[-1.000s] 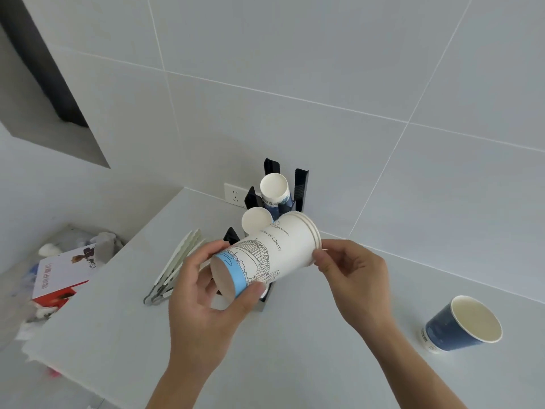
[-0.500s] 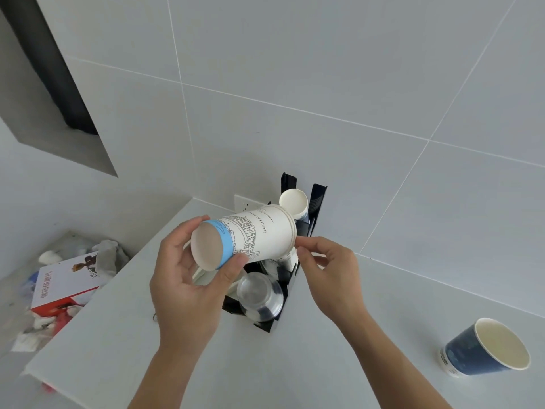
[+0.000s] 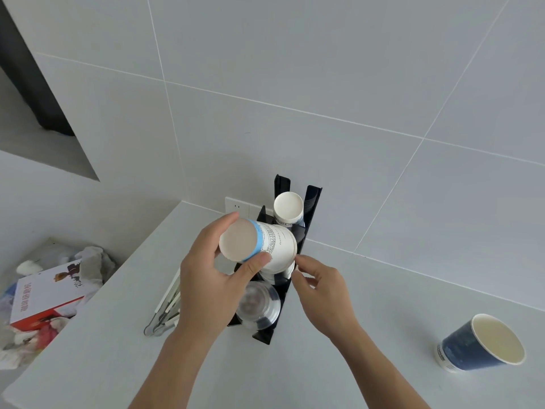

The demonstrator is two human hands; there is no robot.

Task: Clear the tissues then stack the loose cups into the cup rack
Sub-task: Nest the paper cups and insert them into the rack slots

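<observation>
Pale grey countertop (image 3: pixel 368 335), matte, meeting a wall of large grey tiles (image 3: pixel 295 69) with thin white grout lines; white wall socket (image 3: pixel 236 205) at the junction. Black cup rack (image 3: pixel 306 228) stands against the wall, holding a white paper cup stack (image 3: pixel 288 208) and clear plastic cups (image 3: pixel 258 305). Left hand (image 3: pixel 206 287) grips a white printed cup stack (image 3: pixel 259 245), base toward camera, tilted over the rack's middle slot. Right hand (image 3: pixel 321 290) loosely curled, fingertips at the stack's rim. Blue paper cup (image 3: pixel 480 343) stands well apart, right. Bin with tissues (image 3: pixel 59 278) below the counter's left edge.
</observation>
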